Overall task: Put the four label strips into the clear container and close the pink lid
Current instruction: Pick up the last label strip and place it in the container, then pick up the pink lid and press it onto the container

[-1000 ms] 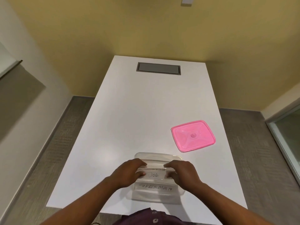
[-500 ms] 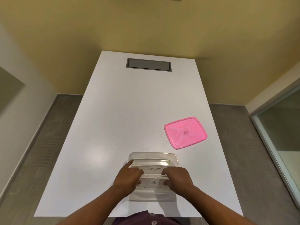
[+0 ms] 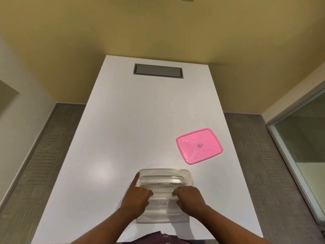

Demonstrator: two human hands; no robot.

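The clear container (image 3: 165,173) stands on the white table (image 3: 140,120) close to its near edge. Inside it lie white label strips: one reads ELEPHANT (image 3: 165,187), and nearer to me one reads DOG (image 3: 161,203). My left hand (image 3: 136,199) pinches the left end of the DOG strip, with its index finger stretched out along the container's left rim. My right hand (image 3: 189,198) pinches the right end. Any other strips are hidden under my hands. The pink lid (image 3: 199,145) lies flat on the table, to the right of the container and beyond it.
A grey recessed panel (image 3: 158,70) sits in the table's far end. Yellow walls close off the back, and a glass partition (image 3: 302,147) stands on the right. Grey floor runs along both sides of the table.
My hands brought the DOG strip lower into the container, uncovering the ELEPHANT strip behind it. The SUPERMAN strip seen earlier is out of sight. My left index finger has stretched out.
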